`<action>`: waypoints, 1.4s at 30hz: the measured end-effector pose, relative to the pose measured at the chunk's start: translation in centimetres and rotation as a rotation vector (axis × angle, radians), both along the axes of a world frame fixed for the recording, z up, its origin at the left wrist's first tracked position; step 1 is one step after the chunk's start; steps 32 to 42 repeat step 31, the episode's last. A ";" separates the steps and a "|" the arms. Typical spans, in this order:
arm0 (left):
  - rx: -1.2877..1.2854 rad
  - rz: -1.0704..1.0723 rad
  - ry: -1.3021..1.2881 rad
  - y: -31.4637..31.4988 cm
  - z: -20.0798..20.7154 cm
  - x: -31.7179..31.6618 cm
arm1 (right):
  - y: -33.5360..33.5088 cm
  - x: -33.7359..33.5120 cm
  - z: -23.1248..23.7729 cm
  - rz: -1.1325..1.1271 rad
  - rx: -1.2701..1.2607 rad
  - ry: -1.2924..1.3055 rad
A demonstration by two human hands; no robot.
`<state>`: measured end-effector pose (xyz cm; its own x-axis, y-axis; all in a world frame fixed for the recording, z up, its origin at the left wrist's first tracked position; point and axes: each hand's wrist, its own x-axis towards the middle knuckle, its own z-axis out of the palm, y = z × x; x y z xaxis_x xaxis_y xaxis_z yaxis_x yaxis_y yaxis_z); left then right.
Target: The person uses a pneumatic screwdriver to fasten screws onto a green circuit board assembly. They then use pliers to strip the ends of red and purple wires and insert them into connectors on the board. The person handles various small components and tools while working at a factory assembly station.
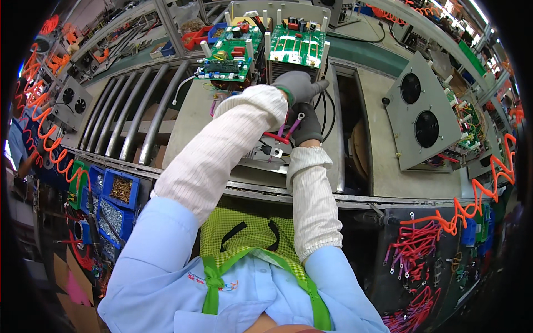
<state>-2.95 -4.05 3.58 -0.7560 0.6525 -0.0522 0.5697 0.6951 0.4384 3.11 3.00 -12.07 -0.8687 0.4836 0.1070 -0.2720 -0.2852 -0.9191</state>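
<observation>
My left hand [297,87], in a grey glove, reaches across to the front of an open power unit with green circuit boards. Its fingers look curled, with one digit pointing right; whatever they hold is hidden. Just below it my right hand [307,125], also gloved, is closed against the unit's front, its fingertips hidden. A red cable [276,137] with purple-sleeved ring lugs sticks out beside and over the right hand. The right green board [298,47] sits above a finned heatsink, and the left green board [232,53] stands beside it. Black cables [331,114] loop down on the right.
Metal rollers [133,114] run along the left. A grey panel with two black fans [419,114] stands at right. Blue bins [119,188] of screws sit lower left. Red cables [413,250] lie lower right, near an orange coiled hose [472,202].
</observation>
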 end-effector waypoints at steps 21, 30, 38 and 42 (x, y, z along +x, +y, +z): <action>-0.120 -0.023 0.180 4.0 -2.5 -0.9 | -1.2 -0.7 1.1 -0.125 -0.289 0.004; -0.046 0.001 -0.162 1.1 -0.5 -0.3 | -0.5 -1.1 0.9 0.032 -0.747 0.157; -0.021 -0.056 -0.115 -0.1 -0.3 -0.2 | -0.5 -1.0 0.9 0.048 -0.732 0.139; -0.021 -0.056 -0.115 -0.1 -0.3 -0.2 | -0.5 -1.0 0.9 0.048 -0.732 0.139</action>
